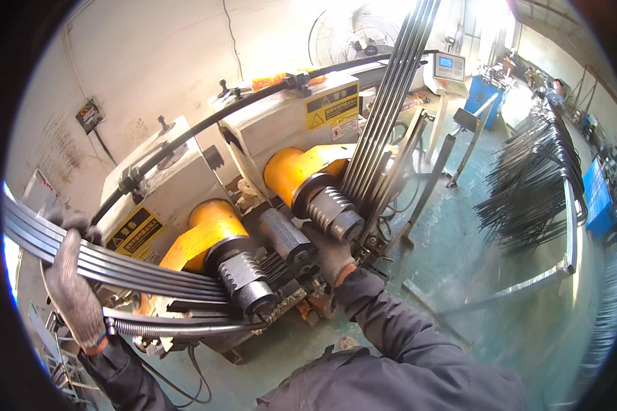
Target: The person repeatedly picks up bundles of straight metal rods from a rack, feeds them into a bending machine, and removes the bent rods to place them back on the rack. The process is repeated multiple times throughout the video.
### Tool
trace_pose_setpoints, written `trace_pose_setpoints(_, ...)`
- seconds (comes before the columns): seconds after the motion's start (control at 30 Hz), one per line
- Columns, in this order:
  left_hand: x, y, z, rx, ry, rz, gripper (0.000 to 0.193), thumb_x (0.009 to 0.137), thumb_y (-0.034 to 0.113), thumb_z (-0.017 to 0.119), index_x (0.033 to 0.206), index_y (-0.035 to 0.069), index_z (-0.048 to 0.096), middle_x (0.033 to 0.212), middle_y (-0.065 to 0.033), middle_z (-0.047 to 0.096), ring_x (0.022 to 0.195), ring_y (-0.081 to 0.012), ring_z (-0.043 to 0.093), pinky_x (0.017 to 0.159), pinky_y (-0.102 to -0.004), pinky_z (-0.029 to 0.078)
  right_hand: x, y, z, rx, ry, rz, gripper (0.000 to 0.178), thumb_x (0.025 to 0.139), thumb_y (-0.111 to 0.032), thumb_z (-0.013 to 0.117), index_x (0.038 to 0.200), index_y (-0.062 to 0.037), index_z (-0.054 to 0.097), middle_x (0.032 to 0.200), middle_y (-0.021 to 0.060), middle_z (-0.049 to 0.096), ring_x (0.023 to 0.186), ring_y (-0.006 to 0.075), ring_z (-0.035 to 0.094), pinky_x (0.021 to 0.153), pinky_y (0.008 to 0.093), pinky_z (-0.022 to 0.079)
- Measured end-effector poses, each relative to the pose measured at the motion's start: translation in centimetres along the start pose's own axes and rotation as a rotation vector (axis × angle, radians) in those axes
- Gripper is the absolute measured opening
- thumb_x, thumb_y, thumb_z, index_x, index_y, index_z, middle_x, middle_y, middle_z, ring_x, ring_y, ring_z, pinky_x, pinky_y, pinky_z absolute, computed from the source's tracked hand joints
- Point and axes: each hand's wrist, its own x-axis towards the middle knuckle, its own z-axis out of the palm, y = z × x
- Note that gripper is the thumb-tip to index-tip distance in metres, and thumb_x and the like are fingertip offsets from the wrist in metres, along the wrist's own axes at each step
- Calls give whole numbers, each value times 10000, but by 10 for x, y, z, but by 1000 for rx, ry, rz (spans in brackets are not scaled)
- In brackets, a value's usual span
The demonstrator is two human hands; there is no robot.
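At the left, my left hand (74, 294) in a grey work glove is closed around a bundle of dark metal rods (151, 270). The rods lie side by side and run into the left ridged steel roller (242, 274) of a bending machine. My right hand (332, 255), also gloved, is at the machine's middle, beside a dark steel block (281, 233) and below the right ridged roller (334, 211). Its fingers are in shadow, so whether they hold anything is unclear. A second bundle of rods (391, 96) slants upward from the right roller.
Yellow arms (209, 229) carry the rollers in front of pale machine housings (253, 130). A coil spring (164, 329) runs along the near left edge. To the right, many bent dark rods (535, 178) hang on a metal rack (570, 226). A control box (448, 68) stands behind.
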Motion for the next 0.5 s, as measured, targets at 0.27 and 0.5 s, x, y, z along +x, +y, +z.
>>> trace_pose_setpoints(0.27,14,31,86,221,-355,168,352,1083,133,720,1390,-26,656,1131,-128,751,1019,-198,759,961,-357,633,0,15,-7,-309,-4,-237,295,1079,-197,724,1332,-70,809,1266,78,790,1168,202,742,1007,365,579)
trace_pose_setpoints(0.5,9,36,98,173,-320,90,362,1070,112,731,1411,11,662,1082,-57,725,956,-147,719,872,-277,612,0,18,-13,-566,-13,-390,298,1091,-146,680,1353,-69,799,1271,102,783,1136,232,735,960,376,571)
